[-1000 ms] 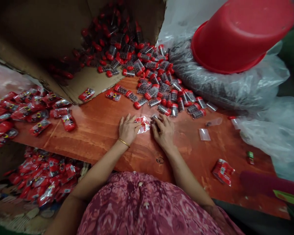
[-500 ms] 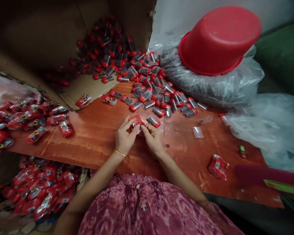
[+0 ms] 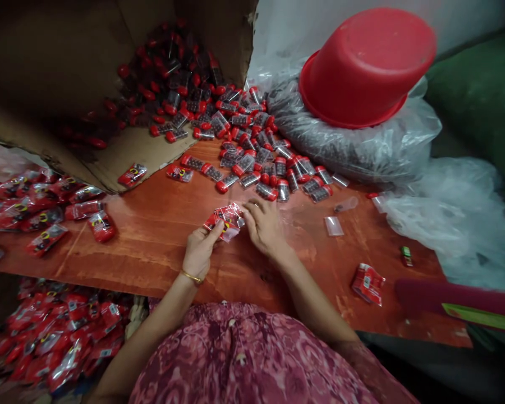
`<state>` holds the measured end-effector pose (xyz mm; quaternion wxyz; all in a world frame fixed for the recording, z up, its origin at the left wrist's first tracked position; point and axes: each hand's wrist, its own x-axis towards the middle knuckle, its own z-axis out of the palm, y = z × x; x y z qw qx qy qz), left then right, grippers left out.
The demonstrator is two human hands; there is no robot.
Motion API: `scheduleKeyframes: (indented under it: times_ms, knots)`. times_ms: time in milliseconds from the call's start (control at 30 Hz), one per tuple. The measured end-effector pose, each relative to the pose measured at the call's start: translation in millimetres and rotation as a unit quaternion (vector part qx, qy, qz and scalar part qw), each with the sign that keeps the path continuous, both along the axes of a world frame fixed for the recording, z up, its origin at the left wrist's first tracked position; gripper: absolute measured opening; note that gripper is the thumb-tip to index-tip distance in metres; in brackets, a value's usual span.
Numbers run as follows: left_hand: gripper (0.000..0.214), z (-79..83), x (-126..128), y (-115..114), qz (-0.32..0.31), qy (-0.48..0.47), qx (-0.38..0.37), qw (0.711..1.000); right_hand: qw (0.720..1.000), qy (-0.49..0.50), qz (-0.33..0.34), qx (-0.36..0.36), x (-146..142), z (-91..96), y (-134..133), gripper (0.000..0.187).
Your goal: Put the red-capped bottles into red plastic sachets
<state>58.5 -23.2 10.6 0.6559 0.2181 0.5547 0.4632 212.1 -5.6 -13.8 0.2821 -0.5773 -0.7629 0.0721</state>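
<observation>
My left hand (image 3: 200, 252), with a gold bangle at its wrist, pinches a red printed plastic sleeve (image 3: 228, 217) between thumb and fingers, a little above the table. My right hand (image 3: 266, 227) is at the sleeve's right edge with its fingers curled; whatever they hold, if anything, is hidden. Beyond the hands lies a spread of small clear containers (image 3: 267, 191) with red caps and dark contents, spilling from a cardboard box (image 3: 151, 164). Wrapped red packs (image 3: 101, 225) are heaped on the left.
An upturned red tub (image 3: 362, 73) rests on a clear plastic bag (image 3: 345, 151) with dark contents. At right on the reddish table (image 3: 303, 303) lie a flat red sleeve (image 3: 368, 283), a clear piece (image 3: 333, 226) and a tiny green object (image 3: 406, 256). More red packs (image 3: 71, 325) fill the space below left.
My hands have moved apart slightly; the left now shows the sleeve tilted open to view. A capped container beside the right hand is no longer visible. The whole view has shifted a little.
</observation>
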Motion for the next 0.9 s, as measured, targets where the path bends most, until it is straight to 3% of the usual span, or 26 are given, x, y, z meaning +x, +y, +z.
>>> scheduleKeyframes:
  times_ms: [133, 267, 367, 433, 500, 567, 633, 733, 900]
  knots:
    - [0.043, 1.8, -1, 2, 0.010, -0.003, -0.022, 1.000, 0.986, -0.147, -0.045, -0.065, 33, -4.7, 9, 0.031]
    - [0.042, -1.3, 1, 1, -0.011, -0.013, -0.039, 0.999, 0.971, -0.143, -0.121, -0.146, 50, -11.7, -20, 0.032]
    - [0.042, -5.4, 2, 0, -0.035, -0.018, -0.058, 0.998, 0.974, -0.132, -0.130, -0.134, 63, -8.0, -34, 0.032]
    - [0.042, -7.2, 2, -1, -0.046, -0.012, -0.067, 0.997, 0.980, -0.157, -0.076, -0.092, 72, -2.3, -30, 0.035]
    - [0.043, -8.0, 1, -2, -0.050, -0.007, -0.070, 0.996, 0.979, -0.191, 0.035, -0.065, 80, 3.4, -18, 0.038]
    - [0.044, -8.0, -1, -3, -0.050, -0.001, -0.068, 0.996, 0.965, -0.210, 0.147, -0.063, 83, 6.9, -5, 0.040]
    - [0.045, -7.6, -3, -4, -0.049, 0.005, -0.068, 0.996, 0.952, -0.212, 0.208, -0.071, 83, 7.0, 5, 0.036]
    - [0.045, -6.1, -5, -4, -0.057, 0.008, -0.075, 0.996, 0.953, -0.199, 0.214, -0.080, 81, 0.4, 6, 0.031]
    - [0.041, -2.7, -2, 1, -0.072, -0.016, -0.075, 0.994, 0.983, -0.083, 0.125, -0.104, 79, -12.5, -21, 0.030]
